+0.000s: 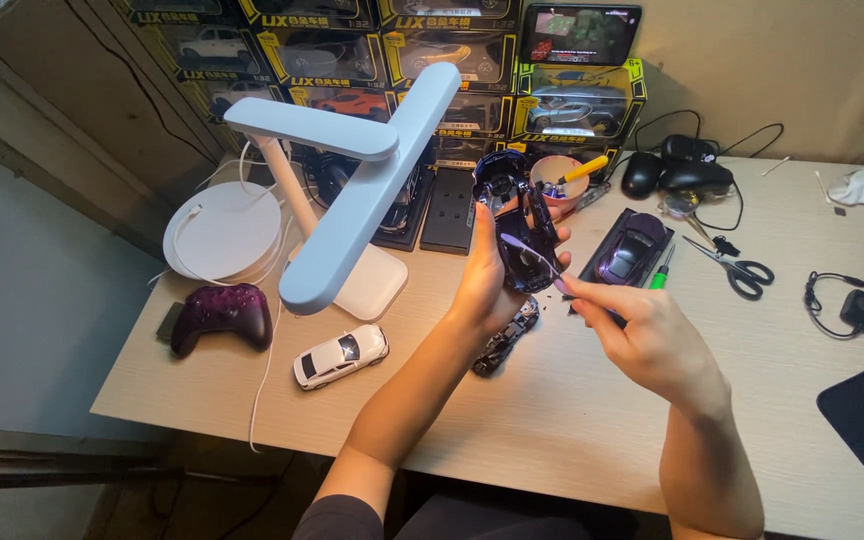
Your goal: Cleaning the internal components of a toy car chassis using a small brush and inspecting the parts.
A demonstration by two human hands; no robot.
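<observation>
My left hand (482,285) holds up a dark purple toy car body shell (517,225), its hollow underside turned toward me. My right hand (642,335) pinches a thin pale tool (530,255) whose tip reaches into the shell. On the wooden table (552,400), just below my left hand, lies a black car chassis (505,338). A purple model car on a black base (632,250) sits right of the shell, with a green-handled screwdriver (660,275) beside it.
A white desk lamp (352,190) stands at left, with a white toy car (340,356), a dark purple game controller (222,315) and a white round disc (222,230). Scissors (737,268), two computer mice (677,170), a cup of tools (562,180) and stacked model car boxes (402,60) are behind.
</observation>
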